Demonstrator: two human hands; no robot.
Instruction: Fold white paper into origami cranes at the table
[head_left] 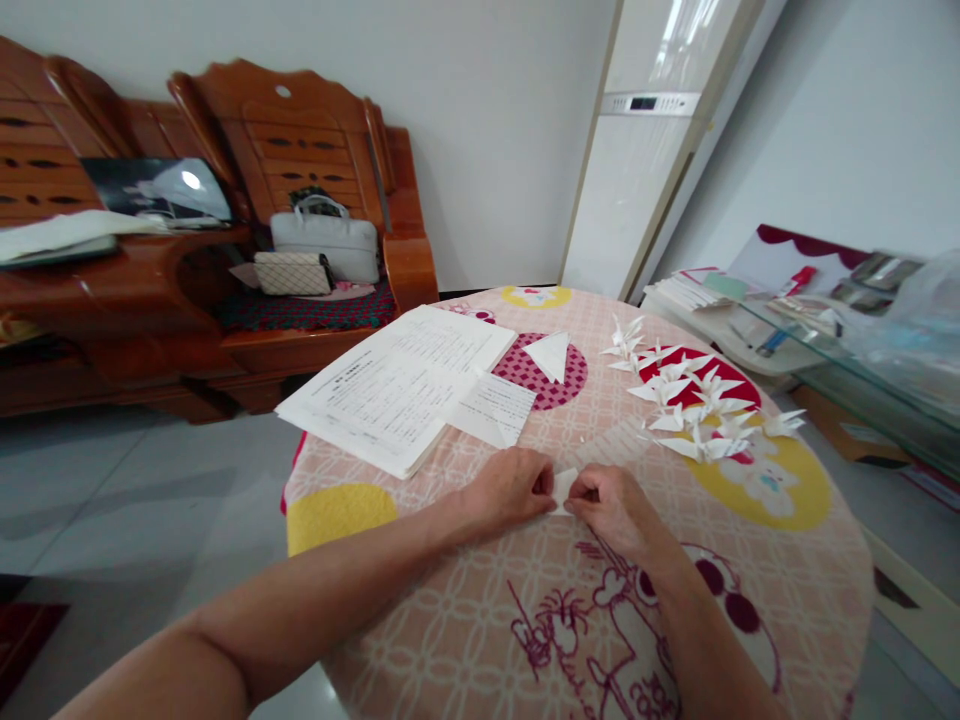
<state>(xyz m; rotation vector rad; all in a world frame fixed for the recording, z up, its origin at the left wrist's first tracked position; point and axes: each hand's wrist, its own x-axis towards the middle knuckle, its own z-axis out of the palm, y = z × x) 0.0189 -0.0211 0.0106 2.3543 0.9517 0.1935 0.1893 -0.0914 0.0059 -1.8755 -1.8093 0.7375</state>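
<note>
A small folded piece of white paper (564,490) lies on the patterned tablecloth (450,590), between my two hands. My left hand (517,482) is closed with its fingertips at the paper's left side. On the right side, the thumb and fingers of my right hand (611,505) pinch the paper's edge. Several white paper cranes (697,400) stand grouped to the right. Beyond my hands are a folded paper triangle (551,355) and a loose printed sheet (495,408). The sheet partly overlaps an open printed booklet (397,385).
A clear ruler-like strip (611,445) rests near my right hand. To the right, a glass-topped stand (832,370) holds papers and a plastic bag (915,310). Behind are a wooden sofa (300,130) with bags on it and a tall white cabinet unit (637,180).
</note>
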